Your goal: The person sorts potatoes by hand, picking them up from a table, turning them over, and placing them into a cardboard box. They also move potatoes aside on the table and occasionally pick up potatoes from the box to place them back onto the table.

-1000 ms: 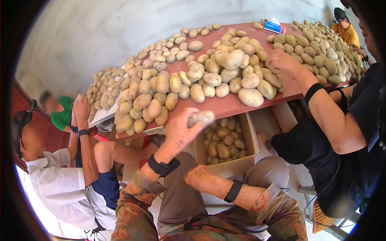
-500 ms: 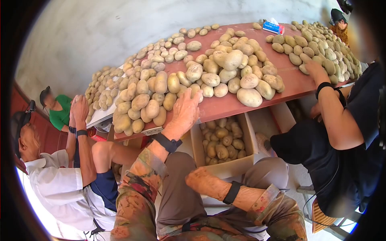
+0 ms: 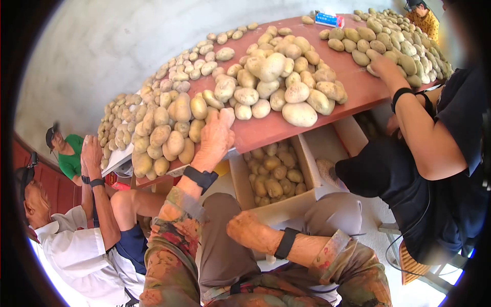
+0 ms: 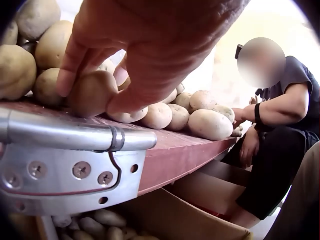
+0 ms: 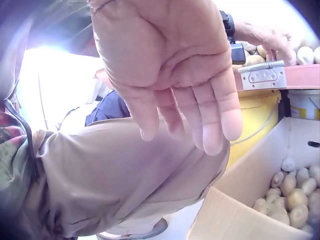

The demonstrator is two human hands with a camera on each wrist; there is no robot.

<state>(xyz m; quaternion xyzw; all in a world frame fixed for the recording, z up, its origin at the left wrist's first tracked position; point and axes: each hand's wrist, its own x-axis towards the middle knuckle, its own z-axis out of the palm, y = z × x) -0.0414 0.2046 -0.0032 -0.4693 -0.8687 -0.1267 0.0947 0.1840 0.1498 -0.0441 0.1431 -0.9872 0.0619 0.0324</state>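
Note:
At the front edge of the red table (image 3: 261,134), my left hand (image 3: 216,138) reaches into the potato pile. In the left wrist view the fingers and thumb of that hand (image 4: 145,50) curl down around a potato (image 4: 93,93) resting on the tabletop, with more potatoes on both sides. My right hand (image 3: 251,231) hangs over my lap, away from the table. Seen by the right wrist camera, the right hand (image 5: 170,75) has relaxed fingers pointing down and an empty palm.
Below the table edge stands a cardboard box (image 3: 279,207) of potatoes, with a yellow bucket (image 5: 255,117) beside it. A metal hinge (image 4: 75,160) is on the table edge. People sit left and right, one arm (image 3: 409,120) reaching into the right pile. A tissue box (image 3: 329,20) lies behind.
The potato held by my left hand a second ago is no longer raised; that hand has moved forward to the pile's front edge. My right hand has barely moved. The head view has shifted slightly.

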